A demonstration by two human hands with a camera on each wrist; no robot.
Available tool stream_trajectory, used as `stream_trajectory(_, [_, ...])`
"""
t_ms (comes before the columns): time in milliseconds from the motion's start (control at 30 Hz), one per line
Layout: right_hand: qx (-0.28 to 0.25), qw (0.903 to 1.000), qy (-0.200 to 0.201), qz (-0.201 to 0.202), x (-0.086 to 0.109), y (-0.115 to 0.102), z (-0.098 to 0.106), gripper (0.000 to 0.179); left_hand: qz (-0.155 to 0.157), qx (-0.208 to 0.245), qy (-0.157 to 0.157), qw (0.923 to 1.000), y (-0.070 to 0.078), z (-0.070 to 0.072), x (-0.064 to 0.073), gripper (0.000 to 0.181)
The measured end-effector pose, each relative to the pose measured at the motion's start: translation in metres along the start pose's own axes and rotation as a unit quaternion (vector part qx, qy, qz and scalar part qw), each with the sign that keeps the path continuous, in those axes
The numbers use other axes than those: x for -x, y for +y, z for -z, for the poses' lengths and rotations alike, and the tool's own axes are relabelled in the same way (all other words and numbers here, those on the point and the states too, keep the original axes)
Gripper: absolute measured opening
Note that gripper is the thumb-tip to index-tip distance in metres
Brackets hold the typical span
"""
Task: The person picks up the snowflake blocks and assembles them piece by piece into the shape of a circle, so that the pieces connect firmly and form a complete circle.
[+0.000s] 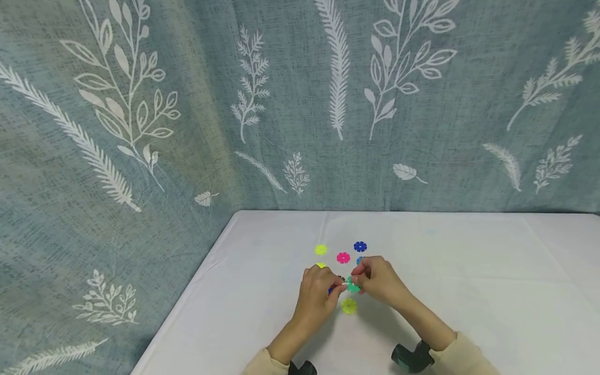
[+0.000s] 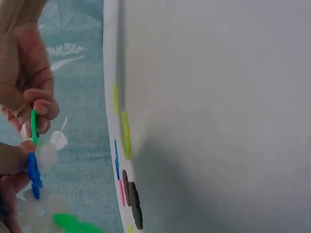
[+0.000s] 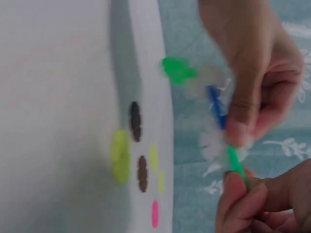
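Head view, white table (image 1: 469, 271), leaf-print teal curtain (image 1: 187, 104)

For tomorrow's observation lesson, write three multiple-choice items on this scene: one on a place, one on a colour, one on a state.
1. Where does the pink disc lie?
A. on the white table, beyond the hands
B. in the left hand
C. on the curtain

2. What colour is the disc pinched by the right hand?
A. brown
B. green
C. pink

3. How is the left hand?
A. flat on the table
B. hanging idle
C. gripping a blue disc

Answers: 1 A, the pink disc lies on the table. 2 B, the right hand pinches a green disc. 3 C, the left hand grips a blue disc.
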State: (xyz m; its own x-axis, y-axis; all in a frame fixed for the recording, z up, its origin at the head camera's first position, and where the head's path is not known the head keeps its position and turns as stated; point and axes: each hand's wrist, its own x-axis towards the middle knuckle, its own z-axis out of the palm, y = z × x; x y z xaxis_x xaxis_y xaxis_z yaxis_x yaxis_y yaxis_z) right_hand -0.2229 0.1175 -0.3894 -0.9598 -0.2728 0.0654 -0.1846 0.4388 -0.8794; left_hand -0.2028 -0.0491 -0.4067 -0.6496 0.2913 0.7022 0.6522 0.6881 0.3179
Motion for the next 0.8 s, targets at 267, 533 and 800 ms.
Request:
stream_trajectory(267, [-0.048, 0.9984, -0.027, -0.014, -0.0029, 0.0078, 0.0015, 0.013, 0.055, 0.049, -0.044, 0.9963, -0.0033, 0.0042, 0.0028, 0.007])
stream_trajectory(533, [-0.061, 0.9964, -0.043, -0.040, -0.0050, 0.0077, 0.0031, 0.018, 0.069, 0.035, -0.071, 0.9945, -0.0055, 0.0068, 0.0007, 0.009])
stream_trajectory(800, [-0.054, 0.9964, -0.050, -0.041, -0.0064, 0.0067, 0.0048, 0.017, 0.063, -0.002, -0.104, 0.9926, -0.0009, 0.0030, -0.0006, 0.005])
